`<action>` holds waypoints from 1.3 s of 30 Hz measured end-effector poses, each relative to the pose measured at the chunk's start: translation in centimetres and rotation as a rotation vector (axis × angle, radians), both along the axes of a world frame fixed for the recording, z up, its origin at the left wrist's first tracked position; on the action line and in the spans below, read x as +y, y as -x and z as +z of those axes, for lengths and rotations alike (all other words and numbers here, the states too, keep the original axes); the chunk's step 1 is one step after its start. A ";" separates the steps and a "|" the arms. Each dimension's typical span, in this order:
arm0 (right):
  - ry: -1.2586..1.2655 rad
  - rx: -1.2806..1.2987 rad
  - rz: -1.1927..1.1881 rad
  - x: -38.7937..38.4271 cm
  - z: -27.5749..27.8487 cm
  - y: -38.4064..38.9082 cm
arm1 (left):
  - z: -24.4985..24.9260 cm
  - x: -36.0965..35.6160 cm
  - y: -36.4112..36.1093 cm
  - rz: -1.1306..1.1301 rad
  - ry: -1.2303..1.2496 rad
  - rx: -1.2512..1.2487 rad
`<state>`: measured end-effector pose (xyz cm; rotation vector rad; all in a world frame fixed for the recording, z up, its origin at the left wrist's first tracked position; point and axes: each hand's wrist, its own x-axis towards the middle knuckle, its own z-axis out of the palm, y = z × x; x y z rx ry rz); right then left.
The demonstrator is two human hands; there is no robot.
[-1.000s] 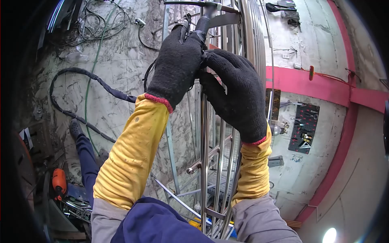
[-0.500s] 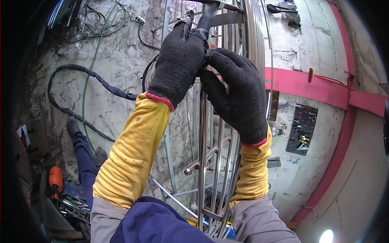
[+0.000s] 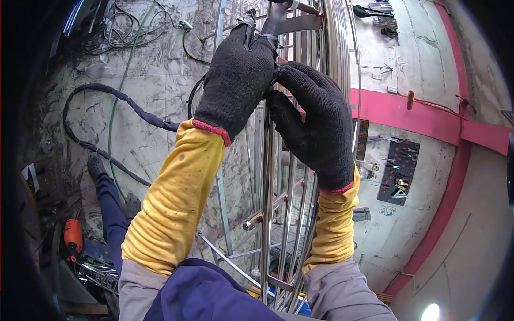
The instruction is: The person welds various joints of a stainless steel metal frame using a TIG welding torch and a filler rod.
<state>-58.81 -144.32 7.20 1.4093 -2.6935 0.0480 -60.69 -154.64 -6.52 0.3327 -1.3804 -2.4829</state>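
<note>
My left hand (image 3: 235, 80), in a black knit glove, is closed around a welding torch whose head (image 3: 302, 7) shows at the top edge. One finger stretches along toward that head. At the torch's tip a small reddish glow touches a flat metal bar (image 3: 300, 24) on the steel tube frame (image 3: 266, 214). My right hand (image 3: 318, 123), gloved alike, is curled with its fingertips against the left hand's side, over the polished tubes. What lies between its thumb and fingers is hidden. A dark sleeved cable (image 3: 115, 93) runs behind my left wrist.
A green hose (image 3: 115, 107) and coiled cables (image 3: 126, 32) lie on the stained floor at left. An orange tool (image 3: 74, 235) sits at lower left near a leg (image 3: 110, 208) in dark trousers. At right a tool tray (image 3: 398, 171) lies beyond a pink stripe (image 3: 396, 109).
A small reddish glow now shows at the torch's tip where none was visible before. Both hands keep nearly the same place, with a very slight shift.
</note>
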 end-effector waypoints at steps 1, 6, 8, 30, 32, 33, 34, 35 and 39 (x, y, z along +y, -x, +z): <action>-0.002 -0.001 -0.001 0.0 0.0 0.0 | 0.0 0.1 0.1 -0.001 -0.002 -0.001; 0.002 -0.003 -0.016 -0.1 0.0 -0.1 | -0.2 -0.2 0.1 -0.043 -0.023 -0.004; -0.010 0.011 -0.013 -0.3 0.1 -0.2 | 0.0 -0.3 0.0 -0.058 -0.033 -0.020; -0.012 0.048 -0.036 -0.6 0.1 -0.5 | 1.0 -0.6 0.1 -0.012 -0.054 -0.004; 0.000 0.049 -0.046 -0.6 0.1 -0.5 | 1.3 -0.8 -0.1 -0.023 -0.049 -0.020; -0.015 0.047 -0.045 -0.6 0.2 -0.5 | 1.5 -1.0 -0.2 -0.027 -0.047 -0.028; -0.030 0.045 -0.044 -0.6 0.2 -0.5 | 1.5 -1.0 -0.2 -0.032 -0.044 -0.036; -0.029 0.045 -0.043 -0.6 0.2 -0.5 | 1.4 -0.9 -0.1 -0.032 -0.043 -0.036; -0.021 0.043 -0.044 -0.3 0.0 -0.5 | 0.4 -1.0 -0.1 0.054 0.287 0.036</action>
